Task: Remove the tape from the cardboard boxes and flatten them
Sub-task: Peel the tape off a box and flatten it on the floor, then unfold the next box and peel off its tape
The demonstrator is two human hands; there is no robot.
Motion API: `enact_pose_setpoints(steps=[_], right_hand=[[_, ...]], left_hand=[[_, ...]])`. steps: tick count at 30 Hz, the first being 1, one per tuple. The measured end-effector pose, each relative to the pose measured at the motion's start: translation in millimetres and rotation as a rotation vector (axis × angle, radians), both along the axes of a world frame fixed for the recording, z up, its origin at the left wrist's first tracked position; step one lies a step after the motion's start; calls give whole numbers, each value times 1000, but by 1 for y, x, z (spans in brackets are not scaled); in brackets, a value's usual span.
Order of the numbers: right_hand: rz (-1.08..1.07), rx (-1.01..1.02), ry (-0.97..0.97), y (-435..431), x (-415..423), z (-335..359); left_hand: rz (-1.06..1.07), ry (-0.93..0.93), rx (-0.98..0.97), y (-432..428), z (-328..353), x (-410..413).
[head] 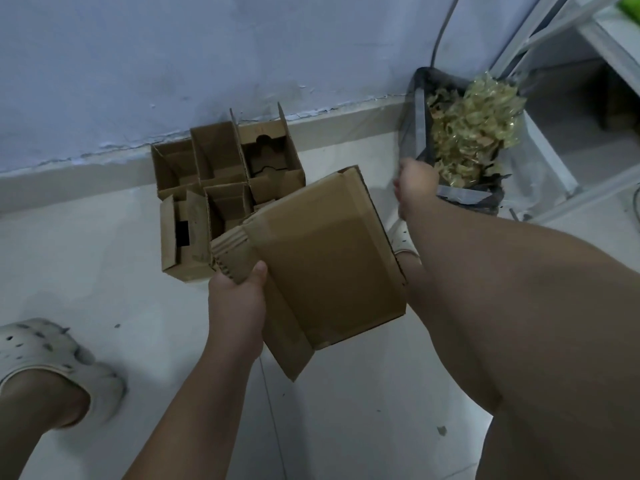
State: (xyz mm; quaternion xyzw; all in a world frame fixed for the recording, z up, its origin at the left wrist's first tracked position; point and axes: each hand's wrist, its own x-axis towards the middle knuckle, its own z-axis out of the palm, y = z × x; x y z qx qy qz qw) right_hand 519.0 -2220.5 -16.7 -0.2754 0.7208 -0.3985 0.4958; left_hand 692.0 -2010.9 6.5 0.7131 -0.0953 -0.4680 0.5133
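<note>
Firmly gripped off the floor (104, 258) by the left hand (239, 299): one cardboard box (325, 258), tilted, broad brown face turned up. Thumb pressed on top of a bunch of folded flaps (230, 251) at the box's left corner; fingers curled underneath those flaps, mostly hidden by them. Rest of the box spreading to the right of and below the left fingers, lower corner hanging beside the left forearm. Paler glossy band along the edges of the upper face, film or bare card impossible to tell.

Up and to the right of the left fingers, past the box's far corner: right hand (414, 183), smeared by motion blur, back turned to the camera. Fingers there wide or narrow, cannot tell. Just beyond the right fingers, a dark bag (414, 95) crammed with crumpled yellowish tape (471, 133), standing on the floor by the leg of a pale metal rack (554, 161).

Straight ahead of the left fingers: several open boxes (214, 181) on the floor, mouths up, flaps raised, packed touching one another, back row against the skirting (86, 168) of the bluish wall (173, 64).

Well apart to the lower left of the left fingers, a pale perforated clog (52, 355) on a foot. Between the held box and the right forearm, the toe of a second clog (403, 240) peeping out.
</note>
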Motion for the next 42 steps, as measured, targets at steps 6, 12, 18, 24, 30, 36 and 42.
enact_pose_setpoints(steps=[6, 12, 18, 24, 30, 36, 42], right_hand=[[202, 76, -93, 36, 25, -18], [439, 91, -12, 73, 42, -3], [676, 2, 151, 121, 67, 15], [733, 241, -133, 156, 64, 30], [774, 13, 23, 168, 60, 40], [789, -123, 164, 172, 59, 43], [715, -13, 113, 172, 56, 47]], left_hand=[[96, 61, -17, 4, -2, 16], [123, 61, -34, 13, 11, 32], [4, 84, -104, 29, 35, 49], [-264, 73, -246, 52, 51, 71], [-167, 586, -390, 64, 48, 78], [-65, 849, -82, 78, 28, 95], [-230, 747, -21, 83, 30, 96]])
